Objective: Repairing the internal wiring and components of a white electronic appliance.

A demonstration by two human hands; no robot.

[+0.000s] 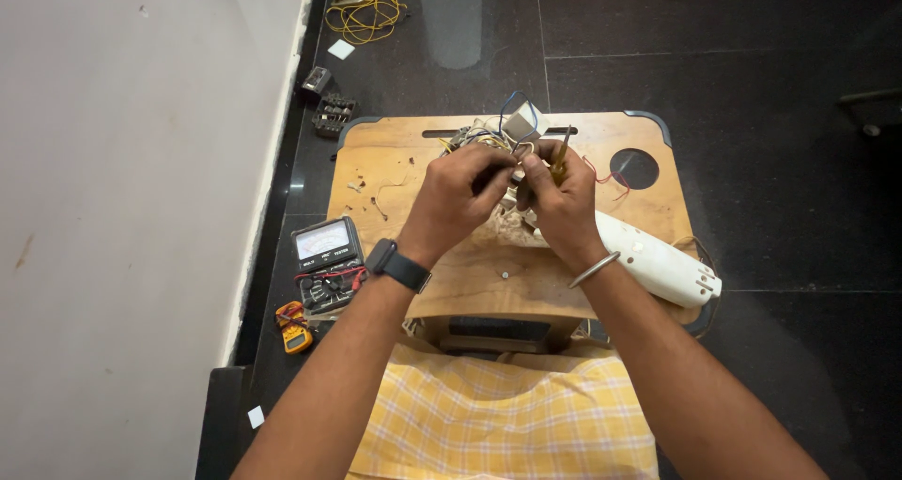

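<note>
Wires [498, 137] in many colours bunch over a small wooden table [404, 161] on a shiny black floor [752, 57]. The left hand [460, 193] and right hand [559, 198] pinch them together. The right hand also clamps a yellow screwdriver [562, 151]. A smooth white plastic cover [658, 262] lies beside it.

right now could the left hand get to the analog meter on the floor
Probably yes: the meter lies uncovered just beside the left forearm, but the left hand is busy holding the wired part.

Black analog multimeter [327, 264] with pale dial, board's left
</note>
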